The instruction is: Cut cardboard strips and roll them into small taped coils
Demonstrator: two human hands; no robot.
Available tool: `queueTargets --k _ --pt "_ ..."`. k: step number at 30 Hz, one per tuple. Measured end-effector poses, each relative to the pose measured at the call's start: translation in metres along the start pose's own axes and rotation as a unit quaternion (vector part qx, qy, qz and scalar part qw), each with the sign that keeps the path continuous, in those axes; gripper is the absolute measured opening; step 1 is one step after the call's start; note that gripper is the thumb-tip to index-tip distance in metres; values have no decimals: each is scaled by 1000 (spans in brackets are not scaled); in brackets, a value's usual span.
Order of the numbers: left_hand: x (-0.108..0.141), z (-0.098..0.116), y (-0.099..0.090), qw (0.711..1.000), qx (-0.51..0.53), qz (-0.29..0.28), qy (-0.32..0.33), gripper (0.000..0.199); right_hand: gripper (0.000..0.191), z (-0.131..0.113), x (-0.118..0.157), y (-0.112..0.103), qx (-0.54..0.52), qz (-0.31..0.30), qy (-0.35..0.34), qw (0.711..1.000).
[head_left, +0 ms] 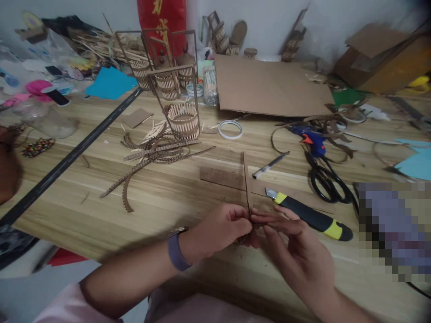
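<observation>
Near the front edge of the table, my left hand (pixel 225 231) pinches the near end of a thin cardboard strip (pixel 247 179) that points away from me. My right hand (pixel 299 251) meets it from the other side, its fingers pressed together against the same end. Beyond the hands, a flat dark cardboard piece (pixel 220 176) lies on the table, partly crossed by the strip. A yellow and black utility knife (pixel 308 215) rests just beyond my right hand, blade pointing left. Behind it lies a pen (pixel 271 165).
Black scissors (pixel 325 184) and a blue glue gun (pixel 311 141) lie at right. Ridged cardboard strips (pixel 151 154) are piled left of centre, before a small stick bucket (pixel 183 121) with a tall handle. A large cardboard sheet (pixel 272 85) lies behind. A person's arm (pixel 8 166) shows at far left.
</observation>
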State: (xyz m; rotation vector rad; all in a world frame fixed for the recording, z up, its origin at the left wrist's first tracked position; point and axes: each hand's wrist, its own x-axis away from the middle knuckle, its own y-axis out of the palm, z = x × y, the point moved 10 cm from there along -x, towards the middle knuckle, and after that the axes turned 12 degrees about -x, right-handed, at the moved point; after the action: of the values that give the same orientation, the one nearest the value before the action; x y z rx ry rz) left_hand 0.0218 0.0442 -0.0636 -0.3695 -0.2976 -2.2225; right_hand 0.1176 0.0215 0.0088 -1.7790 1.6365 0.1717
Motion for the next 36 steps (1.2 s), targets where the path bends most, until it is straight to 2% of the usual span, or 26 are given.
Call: queueTargets --k 8,14,18,21,24,26,36 --pt "1 -4 -1 1000 -27 -7 -8 8 13 2 1 -1 -13 8 18 1000" --pt "2 -4 -2 997 -78 4 5 9 19 -5 2 -1 -9 9 -17 1000" --pt "3 2 0 997 -73 0 21 8 20 -3 3 -3 -12 13 -20 1000" --pt "7 12 -4 986 -154 34 51 14 20 -2 2 -2 -1 4 -27 1000" --pt "14 25 -9 953 -278 84 85 19 20 -5 1 -1 28 -2 -43 999" --pt "17 31 -9 938 -318 99 96 20 19 -9 0 0 47 -1 -53 997" --pt "20 31 -12 931 -328 132 87 20 17 -18 2 10 77 -16 -65 995"
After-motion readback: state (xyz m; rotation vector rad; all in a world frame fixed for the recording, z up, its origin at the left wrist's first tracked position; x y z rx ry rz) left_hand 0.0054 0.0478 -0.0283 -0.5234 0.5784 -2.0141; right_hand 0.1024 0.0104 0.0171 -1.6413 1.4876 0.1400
